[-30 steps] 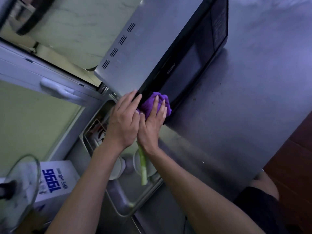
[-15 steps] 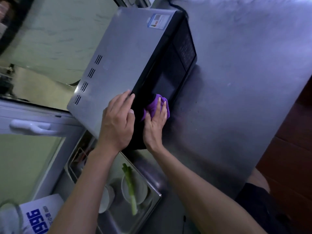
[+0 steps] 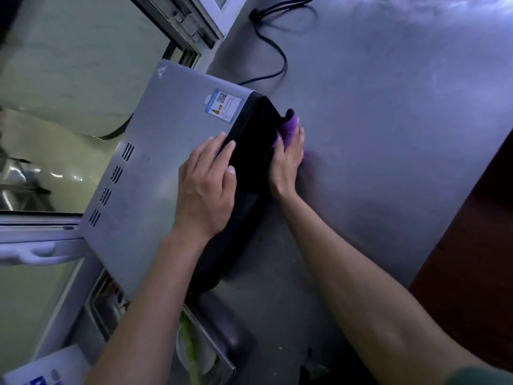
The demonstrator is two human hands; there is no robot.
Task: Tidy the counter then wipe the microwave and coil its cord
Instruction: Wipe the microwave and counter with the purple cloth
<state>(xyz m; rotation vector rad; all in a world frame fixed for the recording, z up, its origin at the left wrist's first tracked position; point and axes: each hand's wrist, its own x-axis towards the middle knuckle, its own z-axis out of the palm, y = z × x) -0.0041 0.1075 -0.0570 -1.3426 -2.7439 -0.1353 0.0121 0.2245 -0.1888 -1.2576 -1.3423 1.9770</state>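
Observation:
A silver microwave (image 3: pixel 155 168) with a black front stands on the steel counter (image 3: pixel 388 134). My left hand (image 3: pixel 206 187) rests flat on its top at the front edge, fingers straight. My right hand (image 3: pixel 288 159) presses a purple cloth (image 3: pixel 288 127) against the black front near its far end, fingers flat over the cloth. The microwave's black cord (image 3: pixel 277 48) lies loose on the counter behind it, its plug near the top of the view.
A sink (image 3: pixel 211 348) at the lower left holds dishes and a green vegetable stalk (image 3: pixel 191 351). A window frame (image 3: pixel 188 20) runs along the left. A white box (image 3: pixel 47 370) sits at the bottom left. The counter's edge meets dark wood at the right.
My right hand has slid the purple cloth along the black front from its near end toward the far end. My left hand followed along the top edge. The view shifted, bringing the cord into sight.

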